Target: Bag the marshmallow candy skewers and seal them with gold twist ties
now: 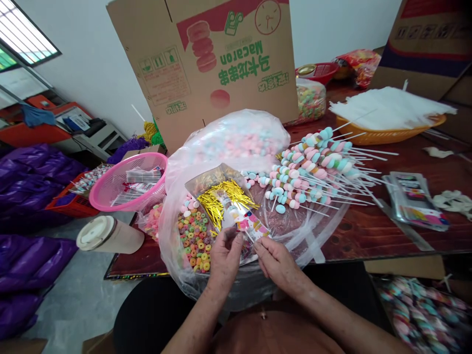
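Observation:
My right hand [276, 260] pinches the lower end of a small printed plastic bag [254, 223], clear with pink, blue and yellow patterns. Close beside it, my left hand [225, 258] has its thumb and fingers curled together at the bag's near end; what they hold is hidden. Behind the bag, gold twist ties [210, 209] lie in a heap in an open tray. Colourful ring candies [197, 241] are spread to the left of my left hand. Marshmallow skewers [324, 162] on white sticks are piled to the right.
A large clear bag of marshmallows [239, 135] stands behind, before a cardboard box [236, 59]. A pink basket [127, 206] and a lidded cup [108, 235] are left. At right are flat packets [415, 201] and a yellow basket [391, 133] of white sticks.

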### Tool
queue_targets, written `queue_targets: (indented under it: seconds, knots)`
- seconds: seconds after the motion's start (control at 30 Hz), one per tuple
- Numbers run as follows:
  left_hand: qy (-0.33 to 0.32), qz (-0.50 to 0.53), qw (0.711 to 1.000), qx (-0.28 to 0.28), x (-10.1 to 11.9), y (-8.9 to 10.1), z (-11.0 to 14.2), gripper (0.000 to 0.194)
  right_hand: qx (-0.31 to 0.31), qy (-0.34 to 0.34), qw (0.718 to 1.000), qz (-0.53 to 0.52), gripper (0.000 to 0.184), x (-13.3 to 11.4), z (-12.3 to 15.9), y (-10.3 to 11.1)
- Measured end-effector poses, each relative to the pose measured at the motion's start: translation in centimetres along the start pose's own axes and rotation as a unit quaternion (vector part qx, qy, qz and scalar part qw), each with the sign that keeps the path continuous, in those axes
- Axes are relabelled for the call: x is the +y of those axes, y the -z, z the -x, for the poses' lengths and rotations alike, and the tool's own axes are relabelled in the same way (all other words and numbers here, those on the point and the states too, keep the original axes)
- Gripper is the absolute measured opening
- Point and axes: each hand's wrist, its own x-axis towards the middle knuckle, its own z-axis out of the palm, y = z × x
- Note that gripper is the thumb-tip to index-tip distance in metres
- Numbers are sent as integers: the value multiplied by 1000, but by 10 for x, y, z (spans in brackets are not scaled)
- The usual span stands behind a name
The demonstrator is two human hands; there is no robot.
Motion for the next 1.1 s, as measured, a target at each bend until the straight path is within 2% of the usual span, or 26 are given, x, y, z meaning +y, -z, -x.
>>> queue_targets:
  seconds: [0.1, 0.2, 0.3, 0.43, 0.63, 0.87, 1.0, 1.1]
  knots:
    - [-58, -116, 992, 7, 3, 10, -6, 19, 0, 9, 1000, 7, 33, 1, 2, -1]
    - [-110, -209, 972, 5, 8, 12, -6, 20, 5, 25, 999, 24, 32, 1, 5, -6]
    - [-152, -257, 954, 8, 11, 14, -3, 23, 14, 32, 999, 41, 32, 1, 7, -9]
    - [-200, -302, 931, 52, 12, 16, -1, 23, 19, 41, 997, 62, 31, -1, 8, -9]
    - [-276, -406, 868, 70, 14, 17, -6, 22, 28, 63, 993, 98, 30, -3, 8, -9]
    - [-345, -416, 840, 45, 10, 17, -4, 22, 27, 42, 997, 66, 31, 0, 6, -11]
    - [-381, -367, 848, -29, 1, 13, 5, 20, 36, 40, 994, 94, 32, 6, 0, -7]
    - [-378, -351, 855, -51, -6, 8, 10, 19, 37, 54, 987, 149, 31, 9, -3, -4]
